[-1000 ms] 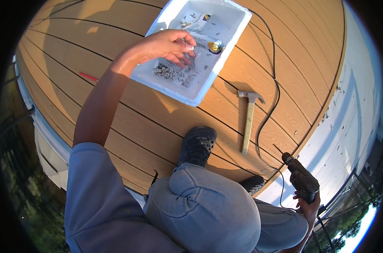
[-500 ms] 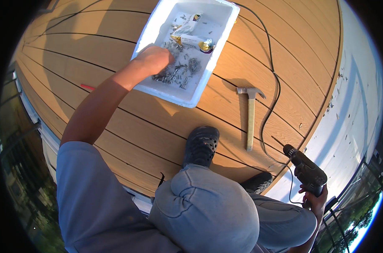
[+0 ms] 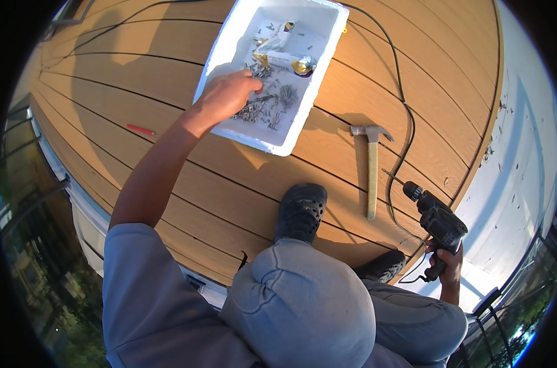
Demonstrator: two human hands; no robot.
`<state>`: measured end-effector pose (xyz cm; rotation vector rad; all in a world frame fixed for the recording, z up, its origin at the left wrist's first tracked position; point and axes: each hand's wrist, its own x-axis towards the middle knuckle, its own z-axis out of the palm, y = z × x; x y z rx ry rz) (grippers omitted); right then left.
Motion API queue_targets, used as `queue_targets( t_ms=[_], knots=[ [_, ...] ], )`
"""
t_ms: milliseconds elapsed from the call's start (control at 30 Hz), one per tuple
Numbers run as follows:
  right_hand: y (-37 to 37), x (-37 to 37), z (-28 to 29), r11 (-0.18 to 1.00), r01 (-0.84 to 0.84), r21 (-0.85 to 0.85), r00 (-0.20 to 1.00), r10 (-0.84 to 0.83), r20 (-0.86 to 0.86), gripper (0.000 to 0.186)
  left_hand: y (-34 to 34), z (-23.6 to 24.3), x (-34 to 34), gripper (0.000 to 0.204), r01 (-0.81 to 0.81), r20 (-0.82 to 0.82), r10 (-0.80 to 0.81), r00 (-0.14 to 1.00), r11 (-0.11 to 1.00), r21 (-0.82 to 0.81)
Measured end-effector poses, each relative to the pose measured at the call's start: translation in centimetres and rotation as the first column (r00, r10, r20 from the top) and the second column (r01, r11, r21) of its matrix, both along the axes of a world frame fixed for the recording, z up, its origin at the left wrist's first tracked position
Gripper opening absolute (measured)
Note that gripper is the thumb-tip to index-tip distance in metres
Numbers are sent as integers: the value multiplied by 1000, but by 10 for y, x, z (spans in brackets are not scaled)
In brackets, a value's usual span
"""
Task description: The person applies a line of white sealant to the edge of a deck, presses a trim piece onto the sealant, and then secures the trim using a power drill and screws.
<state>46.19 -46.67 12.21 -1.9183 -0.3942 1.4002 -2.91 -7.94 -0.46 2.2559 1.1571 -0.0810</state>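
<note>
A white foam box (image 3: 271, 145) lies on the wooden deck, with many small metal screws or clips (image 3: 257, 110) scattered over its bottom. My left hand (image 3: 229, 93) is over the near left part of the box, just above the loose metal pieces. Its fingers are curled together; whatever is between them is too small to make out. At the far right, my right hand (image 3: 451, 260) is wrapped round the handle of a black corded drill (image 3: 441, 226), whose long bit points up and left.
A claw hammer (image 3: 373, 175) with a wooden handle lies between the box and the drill. A black cable (image 3: 401, 86) curves down the right side. White and gold wrappers (image 3: 284, 61) lie in the box. Left of it is a red pencil (image 3: 141, 129). The deck edge (image 3: 484, 147) runs along the right.
My left hand has lifted slightly from the metal pieces, its fingers more in sight. My right hand has brought the drill a little left and upward, closer to the hammer.
</note>
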Motion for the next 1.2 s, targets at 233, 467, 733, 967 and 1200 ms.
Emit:
queue_targets(
  t_ms=[233,467,733,967,1200],
  knots=[
    [-2,-9,3,1000,7,-3,998,-7,-58,70,1,-11,-9,10,122,-229,-74,971,971,204],
    [-16,3,11,999,32,-14,988,-33,-150,64,15,-22,-1,22,8,-292,-10,956,1000,-7],
    [-58,0,48,997,69,-33,986,-73,-151,58,18,-21,17,20,-293,-251,293,923,955,39],
    [-143,-34,58,954,300,-11,940,-297,-166,68,27,-28,20,29,139,-435,-45,899,973,186],
    [-195,-66,72,907,420,-33,899,-420,-123,70,14,-17,35,44,-146,-338,157,928,988,58]
  ],
)
